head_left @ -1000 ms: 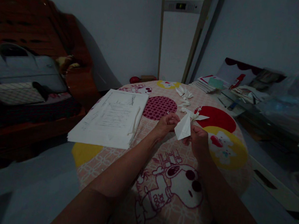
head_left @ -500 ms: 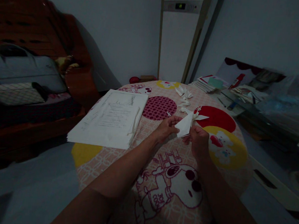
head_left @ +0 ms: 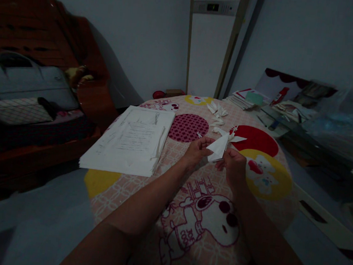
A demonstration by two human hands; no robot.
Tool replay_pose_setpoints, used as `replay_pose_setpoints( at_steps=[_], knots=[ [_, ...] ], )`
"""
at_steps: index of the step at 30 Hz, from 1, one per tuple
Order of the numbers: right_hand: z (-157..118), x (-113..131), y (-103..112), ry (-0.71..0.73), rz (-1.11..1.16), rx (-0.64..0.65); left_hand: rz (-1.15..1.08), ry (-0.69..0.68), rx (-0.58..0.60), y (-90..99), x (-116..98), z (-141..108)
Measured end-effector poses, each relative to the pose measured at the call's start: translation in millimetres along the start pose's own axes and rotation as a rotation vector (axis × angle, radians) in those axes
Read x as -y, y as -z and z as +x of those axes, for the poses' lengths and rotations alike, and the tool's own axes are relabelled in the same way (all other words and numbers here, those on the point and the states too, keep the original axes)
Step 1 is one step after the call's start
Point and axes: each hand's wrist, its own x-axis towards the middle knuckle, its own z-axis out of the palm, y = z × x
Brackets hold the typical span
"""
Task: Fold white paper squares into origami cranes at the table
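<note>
A piece of folded white paper (head_left: 218,147) is held between both hands above the round table's patterned cloth (head_left: 173,165). My left hand (head_left: 197,151) pinches its left edge between thumb and fingers. On the other side, my right hand (head_left: 233,161) grips the lower right edge with its fingertips. Just behind the held piece lie more folded white paper shapes (head_left: 238,139), partly hidden by it. Further back are several other folded paper pieces (head_left: 217,109). To the left rests a thick stack of white paper (head_left: 129,145) with writing on the top sheet.
A wooden bench (head_left: 90,96) at the left holds a light handbag (head_left: 51,82) and a checked pouch (head_left: 20,110). At the right, a glass table (head_left: 284,124) bears papers and a plastic bag (head_left: 344,118). A tall white appliance (head_left: 209,48) stands behind.
The folded paper has shifted slightly between my fingers, and its lower tip looks a little changed in shape. Both hands have hardly moved.
</note>
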Motion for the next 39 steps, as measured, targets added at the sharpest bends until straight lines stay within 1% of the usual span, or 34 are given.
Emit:
replay_pose_setpoints(
  at_steps=[5,9,17,21,24,28,31,34,39],
  knots=[
    [3.0,-3.8,0.1,0.007,-0.016,-0.009,0.035,-0.045,-0.023,-1.0,1.9,1.2],
    [3.1,-3.6,0.0,-0.007,-0.003,-0.007,0.056,-0.040,-0.047,-2.7,1.2,0.4],
    [2.5,-2.1,-0.1,0.004,-0.006,0.011,0.050,-0.051,-0.048,-2.7,1.7,1.2],
    [3.9,-4.8,-0.1,0.009,-0.014,-0.033,0.088,-0.113,-0.092,-4.8,1.2,0.5],
    [4.4,-6.2,-0.1,0.051,-0.007,-0.072,0.119,-0.160,-0.128,-7.1,-0.3,-1.1],
    [3.4,-5.7,-0.1,0.144,0.005,-0.102,0.190,-0.178,-0.177,-6.7,-0.6,-1.6],
    [2.1,-3.8,-0.7,0.179,0.001,-0.132,0.247,-0.190,-0.200,-4.7,1.1,-0.9],
    [1.4,-2.1,-1.6,0.188,-0.007,-0.138,0.306,-0.197,-0.199,-3.9,2.2,-1.2],
    [1.6,-3.0,-1.4,0.196,-0.043,-0.105,0.379,-0.194,-0.172,-4.6,2.0,-2.6]
  ],
)
